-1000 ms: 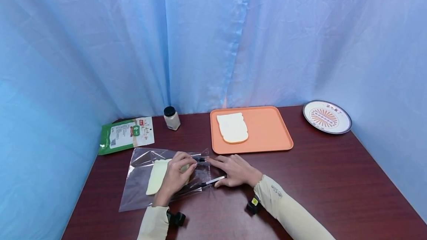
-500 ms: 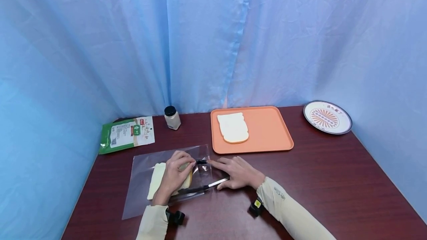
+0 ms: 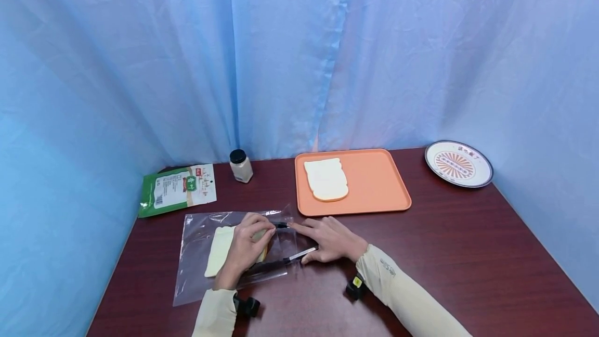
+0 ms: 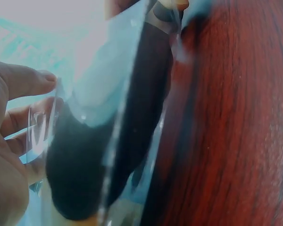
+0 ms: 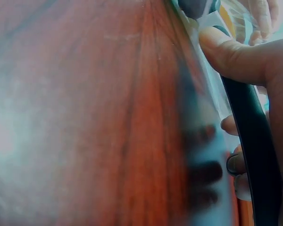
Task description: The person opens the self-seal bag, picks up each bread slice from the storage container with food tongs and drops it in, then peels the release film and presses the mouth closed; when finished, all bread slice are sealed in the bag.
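A clear plastic bag point(image 3: 194, 243) lies at the table's left front with a slice of bread point(image 3: 220, 251) inside. My left hand point(image 3: 245, 243) is over the slice and pinches the bag's film. Tongs point(image 3: 301, 254) with silver arms and dark heads reach into the bag's right end, their two arms spread apart. My right hand point(image 3: 334, 241) holds them, index finger at the far arm and thumb point(image 5: 228, 54) on the near one. In the left wrist view, a broad dark tong head point(image 4: 80, 174) shows through the film. My left hand hides part of the bread.
An orange tray point(image 3: 374, 181) with another slice of bread point(image 3: 326, 180) stands at the back middle. At the back left are a green-and-white packet point(image 3: 178, 189) and a black-lidded jar point(image 3: 242, 166). A patterned plate point(image 3: 458, 164) rests at the back right.
The bag's left edge and its near left corner have shifted slightly to the right and toward me. Both hands stay nearly where they were, and the tongs remain in the bag.
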`<state>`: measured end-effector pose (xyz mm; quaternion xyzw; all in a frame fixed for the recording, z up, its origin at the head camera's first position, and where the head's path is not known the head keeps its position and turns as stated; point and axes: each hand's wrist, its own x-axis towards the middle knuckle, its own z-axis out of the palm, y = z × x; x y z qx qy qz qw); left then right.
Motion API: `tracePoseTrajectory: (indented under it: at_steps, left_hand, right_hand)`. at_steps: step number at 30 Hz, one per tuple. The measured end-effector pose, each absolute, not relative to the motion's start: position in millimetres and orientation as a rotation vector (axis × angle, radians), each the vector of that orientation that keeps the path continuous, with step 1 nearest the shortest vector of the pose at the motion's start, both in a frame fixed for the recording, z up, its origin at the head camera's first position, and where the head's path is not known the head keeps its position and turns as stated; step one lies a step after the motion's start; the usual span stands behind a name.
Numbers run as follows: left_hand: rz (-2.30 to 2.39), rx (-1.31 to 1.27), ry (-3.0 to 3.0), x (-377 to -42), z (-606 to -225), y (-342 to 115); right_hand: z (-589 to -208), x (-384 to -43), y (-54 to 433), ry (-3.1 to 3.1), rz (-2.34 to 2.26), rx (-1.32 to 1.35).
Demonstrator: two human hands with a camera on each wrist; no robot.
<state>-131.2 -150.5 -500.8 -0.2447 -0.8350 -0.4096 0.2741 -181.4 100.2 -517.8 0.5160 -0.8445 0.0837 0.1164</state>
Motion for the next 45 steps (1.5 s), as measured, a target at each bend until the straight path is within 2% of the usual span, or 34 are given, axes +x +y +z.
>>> tracePoseTrajectory:
  at_steps: [21,45]
  left_hand:
    - [-1.082,-0.663,-2.243,-131,-500,-153]
    - [-1.081,-0.623,-2.280,-129,-498,-152]
  right_hand:
    - [-493,-176,89,-2.773,0.028,1.382]
    - [-480,-168,91,-2.896,0.130,1.278]
